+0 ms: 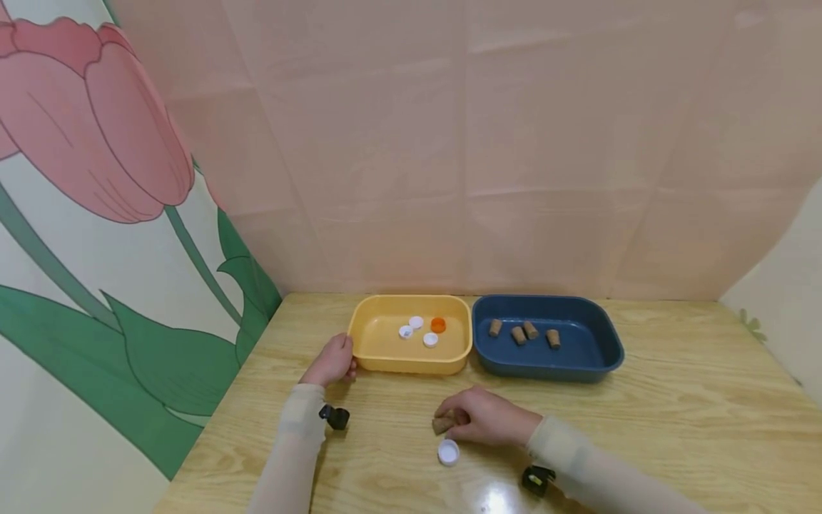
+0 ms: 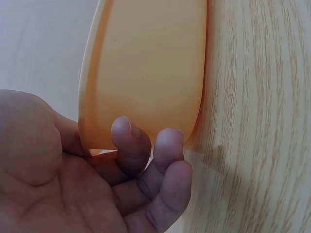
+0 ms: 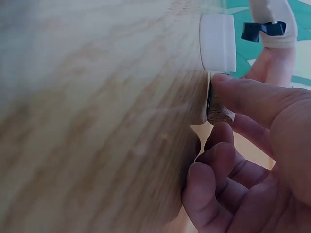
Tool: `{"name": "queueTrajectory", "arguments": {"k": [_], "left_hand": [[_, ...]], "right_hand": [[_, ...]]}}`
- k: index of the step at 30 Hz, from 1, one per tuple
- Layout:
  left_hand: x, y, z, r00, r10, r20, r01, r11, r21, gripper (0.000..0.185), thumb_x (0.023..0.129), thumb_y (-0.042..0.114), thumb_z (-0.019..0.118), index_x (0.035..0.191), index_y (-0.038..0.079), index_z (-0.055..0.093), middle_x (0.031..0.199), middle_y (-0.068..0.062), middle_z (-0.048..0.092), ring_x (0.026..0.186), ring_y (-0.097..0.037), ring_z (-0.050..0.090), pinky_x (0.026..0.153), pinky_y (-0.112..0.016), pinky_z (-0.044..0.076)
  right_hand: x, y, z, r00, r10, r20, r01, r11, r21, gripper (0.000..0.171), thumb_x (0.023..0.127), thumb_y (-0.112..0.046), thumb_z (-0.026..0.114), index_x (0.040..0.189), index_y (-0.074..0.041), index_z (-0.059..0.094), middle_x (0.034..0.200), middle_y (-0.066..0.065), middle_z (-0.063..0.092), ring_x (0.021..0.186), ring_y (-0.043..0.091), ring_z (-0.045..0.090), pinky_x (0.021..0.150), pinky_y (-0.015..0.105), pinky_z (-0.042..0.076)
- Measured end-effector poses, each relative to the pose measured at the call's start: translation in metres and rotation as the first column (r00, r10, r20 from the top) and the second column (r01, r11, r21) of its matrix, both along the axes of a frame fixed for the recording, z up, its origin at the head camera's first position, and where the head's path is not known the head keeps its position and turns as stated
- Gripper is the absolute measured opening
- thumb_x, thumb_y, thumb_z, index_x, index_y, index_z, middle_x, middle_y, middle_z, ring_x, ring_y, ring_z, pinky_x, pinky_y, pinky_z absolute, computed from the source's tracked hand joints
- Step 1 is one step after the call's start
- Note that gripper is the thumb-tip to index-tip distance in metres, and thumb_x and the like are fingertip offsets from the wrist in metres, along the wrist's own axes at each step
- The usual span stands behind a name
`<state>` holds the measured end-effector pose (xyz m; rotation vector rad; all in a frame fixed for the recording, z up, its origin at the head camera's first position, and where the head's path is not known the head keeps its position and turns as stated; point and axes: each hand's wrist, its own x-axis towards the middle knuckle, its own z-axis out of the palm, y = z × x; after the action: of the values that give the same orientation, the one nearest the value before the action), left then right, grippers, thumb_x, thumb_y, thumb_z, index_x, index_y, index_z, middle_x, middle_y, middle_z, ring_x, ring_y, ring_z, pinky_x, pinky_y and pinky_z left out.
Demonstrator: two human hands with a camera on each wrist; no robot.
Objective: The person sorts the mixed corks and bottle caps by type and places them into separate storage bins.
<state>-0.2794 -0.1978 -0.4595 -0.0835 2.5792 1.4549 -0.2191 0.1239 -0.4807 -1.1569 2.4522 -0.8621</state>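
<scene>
My left hand [image 1: 331, 361] grips the left end of a yellow plastic tray [image 1: 411, 365], its thumb side up at the rim and its fingertips [image 2: 169, 143] curled against the outer wall. On the table in front of the trays, my right hand [image 1: 491, 417] pinches a cork stopper [image 1: 441, 425] between thumb and fingers. In the right wrist view the cork [image 3: 221, 114] is partly hidden behind the thumb, close to the tabletop. Just nearer than the cork lies a white bottle cap [image 1: 448, 452], hollow side up, beside the right thumb.
Inside the yellow tray are three white caps [image 1: 431, 340] and an orange cap [image 1: 438, 325]. A dark blue tray [image 1: 546, 372] stands close against its right side, with several corks [image 1: 554, 339] in it. Behind both trays rises a pinkish sheet [image 1: 462, 178]; a tulip-painted wall [image 1: 96, 143] stands at left.
</scene>
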Motion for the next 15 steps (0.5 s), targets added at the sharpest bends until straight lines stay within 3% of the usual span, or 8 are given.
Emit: {"name": "queueTrajectory", "arguments": {"k": [15], "left_hand": [[0.0034,0.0001,0.0035,1.000,-0.012,-0.006,0.012,1.000,-0.005,0.040,0.110,0.022,0.023,0.117,-0.007,0.050,0.070,-0.005,0.049,0.058,-0.019,0.054,0.059,-0.033,0.054]], "right_hand": [[0.0006,-0.0020,0.0012,0.999,0.017,-0.043,-0.018,1.000,-0.005,0.023,0.090,-0.023,0.076,0.112,-0.018,0.074,0.071,-0.016,0.054,0.063,-0.003,0.047,0.061,0.019,0.044]]}}
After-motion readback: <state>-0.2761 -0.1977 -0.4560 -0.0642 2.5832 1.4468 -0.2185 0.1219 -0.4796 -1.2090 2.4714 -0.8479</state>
